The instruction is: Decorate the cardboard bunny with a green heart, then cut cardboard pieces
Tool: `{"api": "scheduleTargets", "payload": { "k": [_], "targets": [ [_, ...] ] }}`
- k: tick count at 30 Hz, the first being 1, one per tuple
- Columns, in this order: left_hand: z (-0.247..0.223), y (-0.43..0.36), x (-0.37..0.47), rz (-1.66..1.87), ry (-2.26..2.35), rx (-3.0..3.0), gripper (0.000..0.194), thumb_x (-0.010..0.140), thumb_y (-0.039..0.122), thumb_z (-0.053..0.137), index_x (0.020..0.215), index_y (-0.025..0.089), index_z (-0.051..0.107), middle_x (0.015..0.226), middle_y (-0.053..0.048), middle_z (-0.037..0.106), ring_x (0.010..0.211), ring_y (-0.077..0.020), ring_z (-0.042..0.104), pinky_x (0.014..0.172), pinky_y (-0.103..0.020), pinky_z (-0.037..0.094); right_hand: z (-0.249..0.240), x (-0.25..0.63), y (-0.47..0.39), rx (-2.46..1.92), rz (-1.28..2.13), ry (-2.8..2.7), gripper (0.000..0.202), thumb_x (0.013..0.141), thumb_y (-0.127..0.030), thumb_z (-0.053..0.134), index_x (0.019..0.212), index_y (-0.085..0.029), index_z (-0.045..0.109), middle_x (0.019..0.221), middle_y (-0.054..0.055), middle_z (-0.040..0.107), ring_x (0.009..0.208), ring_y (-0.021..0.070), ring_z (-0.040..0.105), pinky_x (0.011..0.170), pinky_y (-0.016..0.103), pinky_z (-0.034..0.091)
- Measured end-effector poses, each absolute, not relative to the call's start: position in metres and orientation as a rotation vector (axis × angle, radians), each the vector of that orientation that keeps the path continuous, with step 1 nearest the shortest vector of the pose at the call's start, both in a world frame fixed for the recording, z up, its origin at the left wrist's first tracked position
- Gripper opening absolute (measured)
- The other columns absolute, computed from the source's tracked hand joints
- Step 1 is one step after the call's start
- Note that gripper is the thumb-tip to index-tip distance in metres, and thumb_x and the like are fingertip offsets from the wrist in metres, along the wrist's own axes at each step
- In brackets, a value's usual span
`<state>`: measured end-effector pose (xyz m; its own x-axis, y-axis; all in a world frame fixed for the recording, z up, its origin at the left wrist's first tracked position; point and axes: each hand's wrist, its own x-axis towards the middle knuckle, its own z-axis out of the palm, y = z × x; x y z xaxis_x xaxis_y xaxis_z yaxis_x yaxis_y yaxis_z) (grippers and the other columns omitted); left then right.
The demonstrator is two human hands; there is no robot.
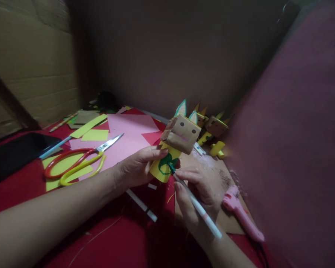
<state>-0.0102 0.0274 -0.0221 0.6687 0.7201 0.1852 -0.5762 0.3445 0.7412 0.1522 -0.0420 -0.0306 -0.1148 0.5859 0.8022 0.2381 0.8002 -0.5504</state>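
My left hand [139, 165] is closed around a paper figure [181, 134] with a brown cardboard box head, drawn eyes and mouth, and two pointed white ears edged in teal. Its body is a yellow paper tube [158, 173] bearing a green heart-like shape, partly filled in. Between the fingers of my right hand [197, 195] is a white marker [198, 206], its green tip touching the drawing on the tube. The figure leans slightly, held above the table.
Red-and-yellow-handled scissors [80, 162] lie on pink paper [131, 126] at the left, near a black phone-like slab [19, 154]. Other box-headed figures [216, 126] stand behind. A pink glue gun [242, 212] rests on a cardboard sheet [212, 167] at right, beside a pink wall.
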Motion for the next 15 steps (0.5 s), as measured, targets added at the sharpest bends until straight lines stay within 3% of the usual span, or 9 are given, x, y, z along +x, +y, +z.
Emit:
{"api": "scheduleTargets", "payload": {
  "k": [5,15],
  "targets": [
    [-0.0195,0.0263,-0.0102,0.875,0.209,0.832,0.030,0.077,0.034,0.076,0.093,0.009,0.072,0.079,-0.009,0.074,0.074,-0.0183,0.068,0.070,-0.026,0.051,-0.0288,0.1526,-0.0427,-0.656,0.348,-1.686,0.031,0.086,-0.003,0.057,0.109,-0.023,0.063,0.097,0.004,0.063,0.091,0.0168,0.063,0.077,0.032,0.054],
    [-0.0196,0.0271,-0.0105,0.874,0.182,0.823,0.030,0.078,0.033,0.076,0.096,0.009,0.072,0.082,-0.009,0.075,0.075,-0.0198,0.068,0.071,-0.029,0.050,-0.0293,0.1536,-0.0440,-0.658,0.371,-1.670,0.031,0.086,-0.001,0.056,0.108,-0.022,0.063,0.098,0.002,0.063,0.094,0.0137,0.061,0.082,0.027,0.051]
  ]
}}
